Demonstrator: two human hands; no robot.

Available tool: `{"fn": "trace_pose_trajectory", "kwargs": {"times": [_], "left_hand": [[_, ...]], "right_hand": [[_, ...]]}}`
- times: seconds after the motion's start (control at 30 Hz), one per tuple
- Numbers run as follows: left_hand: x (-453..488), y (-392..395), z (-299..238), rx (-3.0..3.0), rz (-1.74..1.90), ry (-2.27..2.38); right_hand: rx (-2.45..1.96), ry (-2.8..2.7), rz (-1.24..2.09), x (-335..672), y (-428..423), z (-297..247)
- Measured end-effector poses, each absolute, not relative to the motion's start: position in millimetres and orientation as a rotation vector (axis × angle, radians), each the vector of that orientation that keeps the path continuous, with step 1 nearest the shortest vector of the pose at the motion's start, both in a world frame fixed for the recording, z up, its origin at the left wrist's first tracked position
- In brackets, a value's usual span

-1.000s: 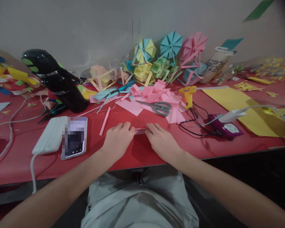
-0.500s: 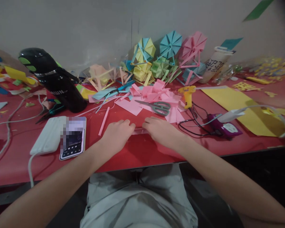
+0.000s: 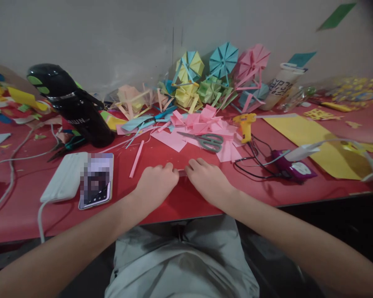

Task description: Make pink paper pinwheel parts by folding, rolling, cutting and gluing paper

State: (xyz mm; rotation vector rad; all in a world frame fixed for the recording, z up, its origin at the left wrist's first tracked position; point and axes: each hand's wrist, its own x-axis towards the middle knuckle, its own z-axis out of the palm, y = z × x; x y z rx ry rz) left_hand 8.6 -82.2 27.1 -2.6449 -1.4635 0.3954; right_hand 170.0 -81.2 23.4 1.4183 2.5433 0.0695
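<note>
My left hand [image 3: 159, 182] and my right hand [image 3: 207, 180] are close together over the red table, fingers curled down. Between them a short bit of pink paper [image 3: 182, 173] shows, held at its two ends; most of it is hidden under my fingers. A rolled pink paper stick [image 3: 136, 159] lies to the left of my left hand. Beyond the hands, grey-handled scissors [image 3: 209, 142] rest on a heap of folded pink paper pieces [image 3: 202, 120]. A yellow glue gun [image 3: 245, 126] stands to the right of that heap.
A white power bank [image 3: 65, 177] and a phone [image 3: 97, 182] lie at left, before a black bottle [image 3: 77, 111]. Paper umbrellas [image 3: 224, 58] line the wall. At right are a purple power socket [image 3: 294, 167], cables and a yellow sheet [image 3: 317, 145]. The red table's [image 3: 174, 215] front edge is near me.
Both hands have come slightly nearer to each other and a little lower. Their fingers are curled in further, and less of the pink paper shows between them.
</note>
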Motion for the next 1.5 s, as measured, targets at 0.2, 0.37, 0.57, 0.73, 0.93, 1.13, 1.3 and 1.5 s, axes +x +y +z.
{"fn": "trace_pose_trajectory", "kwargs": {"times": [0.2, 0.37, 0.57, 0.73, 0.93, 1.13, 1.3, 1.5], "left_hand": [[5, -72, 34, -2.696, 0.376, -1.488], [-3, -58, 36, -2.768, 0.298, -1.497], [-6, -44, 39, -2.866, 0.324, -1.578], [-7, -37, 39, -2.915, 0.295, -1.659], [-6, -33, 42, -2.908, 0.316, -1.831], [-7, -32, 40, -2.945, 0.301, -1.818], [-10, -35, 38, -2.981, 0.209, -1.727], [-7, -41, 40, -2.902, 0.252, -1.746]], "right_hand": [[1.409, 2.586, 0.023, 176, -76, 23], [1.289, 2.714, -0.156, 190, -51, 24], [1.180, 2.715, -0.466, 195, -19, 32], [1.183, 2.583, -0.622, 189, -4, 42], [1.130, 2.500, -0.648, 184, 3, 51], [1.137, 2.450, -0.597, 179, -1, 55], [1.180, 2.439, -0.509, 175, -10, 58], [1.206, 2.448, -0.506, 176, -14, 55]]}}
